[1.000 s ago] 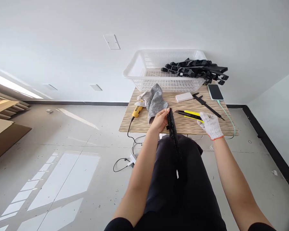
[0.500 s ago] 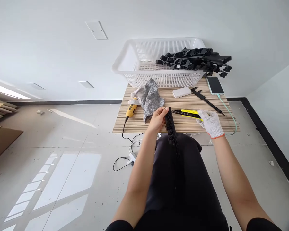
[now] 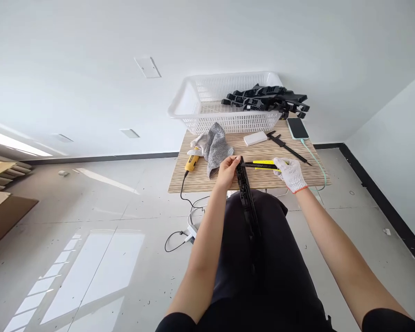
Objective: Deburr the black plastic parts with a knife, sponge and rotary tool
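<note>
My bare left hand [image 3: 228, 170] grips the far end of a long black plastic strip [image 3: 247, 203] that runs back over my lap. My right hand [image 3: 289, 173], in a white knit glove with an orange cuff, is closed on a yellow and black utility knife [image 3: 263, 163]. The knife's tip points left and lies close to the strip's top end, just in front of my left fingers. Both hands hover at the near edge of a small striped wooden table [image 3: 200, 177].
On the table sit a white mesh basket [image 3: 193, 108] with several black plastic strips [image 3: 266, 99], a grey glove [image 3: 217, 147], a yellow corded tool [image 3: 191, 162], a white block [image 3: 255, 138], a black caliper [image 3: 285, 146] and a charging phone [image 3: 297, 128]. Cables and a power strip [image 3: 190, 228] lie on the floor.
My right hand has brought the knife leftward until its tip reaches the strip's top end. The left hand keeps holding the strip. The camera has shifted slightly.
</note>
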Demonstrator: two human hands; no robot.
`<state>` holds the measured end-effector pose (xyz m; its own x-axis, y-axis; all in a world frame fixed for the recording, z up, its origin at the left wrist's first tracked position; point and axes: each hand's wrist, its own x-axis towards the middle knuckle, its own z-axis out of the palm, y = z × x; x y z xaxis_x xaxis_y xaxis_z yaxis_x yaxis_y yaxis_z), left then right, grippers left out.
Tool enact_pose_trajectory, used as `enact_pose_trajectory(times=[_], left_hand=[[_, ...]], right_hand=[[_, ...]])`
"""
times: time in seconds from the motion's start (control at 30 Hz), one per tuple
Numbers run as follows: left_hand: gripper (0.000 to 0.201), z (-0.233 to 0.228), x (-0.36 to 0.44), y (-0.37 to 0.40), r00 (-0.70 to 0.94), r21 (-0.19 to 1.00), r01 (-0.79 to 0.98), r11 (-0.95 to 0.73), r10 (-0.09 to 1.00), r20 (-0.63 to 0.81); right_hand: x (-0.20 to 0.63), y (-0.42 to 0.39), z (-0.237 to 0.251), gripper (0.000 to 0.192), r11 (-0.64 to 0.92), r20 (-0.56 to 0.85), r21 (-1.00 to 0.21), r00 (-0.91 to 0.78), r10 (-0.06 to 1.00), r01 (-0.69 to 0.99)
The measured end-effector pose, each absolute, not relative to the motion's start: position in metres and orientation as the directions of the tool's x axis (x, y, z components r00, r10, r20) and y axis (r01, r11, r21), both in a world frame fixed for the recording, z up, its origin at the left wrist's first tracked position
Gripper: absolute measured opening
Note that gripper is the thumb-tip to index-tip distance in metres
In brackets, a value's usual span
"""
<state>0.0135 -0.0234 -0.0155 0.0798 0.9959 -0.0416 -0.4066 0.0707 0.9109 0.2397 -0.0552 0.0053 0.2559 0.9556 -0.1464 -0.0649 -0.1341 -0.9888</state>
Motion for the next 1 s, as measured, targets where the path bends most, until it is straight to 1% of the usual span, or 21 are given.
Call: enact_pose_trajectory(times=[0.07,0.13,0.27,0.37,0.43,0.5,0.6,0.67,0.73,0.83,0.93,1.0], left_hand=[[0.039,-0.015,0.015,-0.023,0.055,0.916,-0.389,0.097,0.995,-0.082],[0.042,-0.013,0.017,-0.022,0.009,0.922,-0.371,0.11,0.993,-0.115],[0.046,-0.005,0.018,-0.023,-0.047,0.943,-0.328,0.064,0.995,-0.084],[0.038,-0.007,0.016,-0.026,-0.085,0.954,-0.296,0.042,0.994,-0.07],[0.031,-0.012,0.014,-0.027,-0.116,0.956,-0.289,0.052,0.989,-0.088],[0.03,-0.014,0.012,-0.028,-0.142,0.939,-0.322,0.121,0.974,-0.175],[0.036,-0.007,0.011,-0.02,-0.185,0.849,-0.471,0.241,0.914,-0.362],[0.041,0.002,0.011,-0.008,-0.198,0.793,-0.546,0.271,0.878,-0.436],[0.044,0.011,0.011,0.007,-0.237,0.762,-0.607,0.225,0.864,-0.443],[0.048,0.02,0.01,0.026,-0.347,0.744,-0.663,0.085,0.845,-0.406],[0.038,0.016,0.007,0.035,-0.44,0.714,-0.7,-0.002,0.789,-0.428],[0.031,0.009,0.005,0.034,-0.501,0.709,-0.703,-0.056,0.746,-0.438]], right_hand=[[0.238,-0.055,0.007,0.048,-0.134,-0.163,-0.984,0.304,0.938,-0.113],[0.236,-0.057,0.01,0.05,-0.15,-0.176,-0.982,0.288,0.941,-0.111],[0.235,-0.062,0.013,0.048,-0.189,-0.211,-0.977,0.273,0.939,-0.103],[0.241,-0.064,0.005,0.046,-0.243,-0.241,-0.97,0.249,0.938,-0.027],[0.245,-0.063,-0.002,0.046,-0.293,-0.288,-0.956,0.234,0.928,-0.016],[0.248,-0.063,-0.004,0.044,-0.341,-0.344,-0.938,0.262,0.901,-0.061],[0.25,-0.06,0.0,0.04,-0.394,-0.422,-0.906,0.304,0.854,-0.153],[0.251,-0.057,0.003,0.037,-0.397,-0.458,-0.887,0.35,0.817,-0.235],[0.251,-0.054,0.004,0.034,-0.387,-0.486,-0.869,0.391,0.782,-0.307],[0.251,-0.053,0.005,0.031,-0.37,-0.503,-0.855,0.408,0.762,-0.363],[0.252,-0.052,0.006,0.032,-0.341,-0.49,-0.857,0.407,0.771,-0.386],[0.253,-0.051,0.007,0.035,-0.324,-0.464,-0.871,0.401,0.79,-0.368]])
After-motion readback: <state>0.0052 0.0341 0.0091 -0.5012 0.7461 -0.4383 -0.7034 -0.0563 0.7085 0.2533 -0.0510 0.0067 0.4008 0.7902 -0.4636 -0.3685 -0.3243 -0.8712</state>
